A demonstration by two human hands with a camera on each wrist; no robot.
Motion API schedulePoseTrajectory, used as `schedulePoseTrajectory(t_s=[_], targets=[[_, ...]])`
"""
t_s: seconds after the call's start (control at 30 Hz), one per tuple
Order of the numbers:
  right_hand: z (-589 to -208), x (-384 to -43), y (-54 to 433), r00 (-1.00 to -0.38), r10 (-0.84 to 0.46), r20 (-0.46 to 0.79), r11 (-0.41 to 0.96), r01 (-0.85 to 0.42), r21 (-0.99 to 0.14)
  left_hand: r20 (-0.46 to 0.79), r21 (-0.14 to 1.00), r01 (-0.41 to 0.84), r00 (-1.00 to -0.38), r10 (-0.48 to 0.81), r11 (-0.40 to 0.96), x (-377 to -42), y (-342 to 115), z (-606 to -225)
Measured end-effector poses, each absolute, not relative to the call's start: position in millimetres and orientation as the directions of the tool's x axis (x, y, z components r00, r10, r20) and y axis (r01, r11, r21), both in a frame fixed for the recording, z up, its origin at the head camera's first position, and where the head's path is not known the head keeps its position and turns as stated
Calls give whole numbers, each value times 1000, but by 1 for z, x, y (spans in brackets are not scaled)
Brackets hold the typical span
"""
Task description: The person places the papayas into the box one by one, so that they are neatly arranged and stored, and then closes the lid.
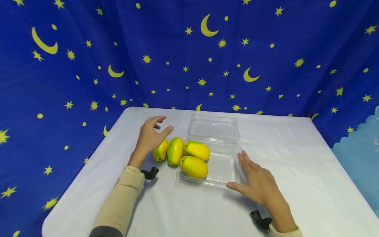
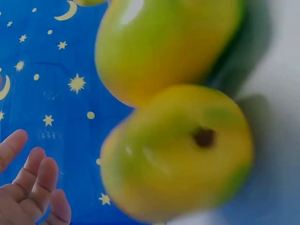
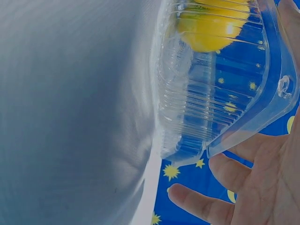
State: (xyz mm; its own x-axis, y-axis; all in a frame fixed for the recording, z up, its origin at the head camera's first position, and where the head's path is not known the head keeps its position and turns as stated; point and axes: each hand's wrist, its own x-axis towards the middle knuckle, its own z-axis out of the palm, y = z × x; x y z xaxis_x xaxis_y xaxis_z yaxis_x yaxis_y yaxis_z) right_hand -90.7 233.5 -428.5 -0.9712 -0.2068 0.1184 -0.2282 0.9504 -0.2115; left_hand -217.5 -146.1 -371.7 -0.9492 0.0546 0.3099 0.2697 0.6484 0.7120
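Two yellow-green mangoes lie in the left part of a clear plastic clamshell box (image 1: pixel 222 166), one toward the back (image 1: pixel 199 150) and one in front (image 1: pixel 193 168). Left of the box, a third mango (image 1: pixel 175 152) stands close beside the leftmost mango (image 1: pixel 160 152). My left hand (image 1: pixel 149 136) hovers by the leftmost mango, thumb and fingers apart; the left wrist view shows a gap between the fingers (image 2: pixel 40 180) and the nearest mango (image 2: pixel 178 159). At the box's right side, my right hand (image 1: pixel 259 182) spreads its fingers along the rim, apparently touching it and holding nothing.
The box's hinged lid (image 1: pixel 213 128) lies folded back, away from me. A white cloth (image 1: pixel 165 210) covers the table. Behind and to the left hangs a blue curtain (image 1: pixel 165 39) with yellow moons and stars. Black wrist-camera mounts (image 1: pixel 151 173) sit under both wrists.
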Motion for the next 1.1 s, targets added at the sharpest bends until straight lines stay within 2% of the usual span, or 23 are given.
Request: schedulePoseTrajectory(t_s=[0.37,0.77,1.1], targets=[[-428,-93,231,-969,-216,123,950,-238,-204,253,714,209,-967,32,669,-206,-167,-386],[-428,-93,231,-969,-217,115,952,-236,-195,214,667,172,-976,35,725,-193,-183,-403],[-429,-93,233,-973,-207,99,955,-223,-197,102,649,118,-992,68,751,-192,-186,-414]])
